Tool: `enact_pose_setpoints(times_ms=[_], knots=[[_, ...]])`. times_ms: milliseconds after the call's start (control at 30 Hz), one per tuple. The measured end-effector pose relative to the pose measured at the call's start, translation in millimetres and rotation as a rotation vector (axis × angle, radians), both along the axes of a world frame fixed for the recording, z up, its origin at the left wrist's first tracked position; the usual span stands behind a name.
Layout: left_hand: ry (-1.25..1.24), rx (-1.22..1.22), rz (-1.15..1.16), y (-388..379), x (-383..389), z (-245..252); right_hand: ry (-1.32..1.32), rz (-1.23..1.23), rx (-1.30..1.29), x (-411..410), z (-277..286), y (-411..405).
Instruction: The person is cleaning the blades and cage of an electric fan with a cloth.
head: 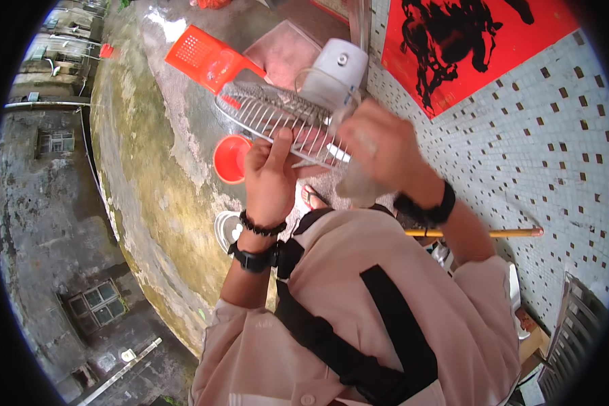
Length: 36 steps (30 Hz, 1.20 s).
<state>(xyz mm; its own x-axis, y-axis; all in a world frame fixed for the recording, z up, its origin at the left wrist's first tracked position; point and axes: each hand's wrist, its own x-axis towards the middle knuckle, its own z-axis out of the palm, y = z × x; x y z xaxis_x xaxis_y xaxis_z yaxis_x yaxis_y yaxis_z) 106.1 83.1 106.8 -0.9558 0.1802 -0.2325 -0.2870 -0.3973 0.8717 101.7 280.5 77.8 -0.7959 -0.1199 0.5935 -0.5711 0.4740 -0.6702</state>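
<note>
My left hand (274, 177) grips the near rim of a white wire fan grille (269, 122), with the thumb on top of its ribs. The grille is tilted in front of my chest, and its far side looks like dense grey mesh. At the grille's right end is my right hand (380, 142), blurred by motion, its fingers curled around a blurred greyish thing (363, 185). Whether that is cloth or plastic, I cannot tell. Just beyond the grille stands a light grey housing (335, 71) with a round knob, partly hidden by the hands' work.
An orange plastic stool (203, 56) and a red bucket (228, 160) are on the wet concrete floor. A white round object (228, 231) lies lower left. To the right rises a tiled wall (548, 137) with a red horse picture (436, 51). A yellow pole (512, 233) is beside me.
</note>
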Motion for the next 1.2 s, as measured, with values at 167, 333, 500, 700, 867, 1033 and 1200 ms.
enact_pose_setpoints(times_ms=[167,333,500,700,867,1033,1200], knots=[[0.002,-0.054,-0.034,-3,-4,-2,0.096,0.239,0.088,4,-1,-3],[0.026,0.027,0.029,4,-8,-3,0.047,-0.086,-0.038,8,0,-4],[0.012,0.033,-0.026,0,-2,-4,-0.027,-0.007,-0.005,1,-7,6],[-0.016,-0.023,-0.029,-6,-3,-2,-0.003,0.143,0.147,33,1,0],[0.033,-0.003,-0.037,2,-7,-1,-0.125,-0.250,-0.065,1,-28,36],[0.028,-0.012,-0.018,7,0,-1,-0.165,-0.587,-0.538,41,-13,73],[-0.090,-0.124,-0.315,17,22,-25,-0.059,-0.822,-0.511,74,-5,97]])
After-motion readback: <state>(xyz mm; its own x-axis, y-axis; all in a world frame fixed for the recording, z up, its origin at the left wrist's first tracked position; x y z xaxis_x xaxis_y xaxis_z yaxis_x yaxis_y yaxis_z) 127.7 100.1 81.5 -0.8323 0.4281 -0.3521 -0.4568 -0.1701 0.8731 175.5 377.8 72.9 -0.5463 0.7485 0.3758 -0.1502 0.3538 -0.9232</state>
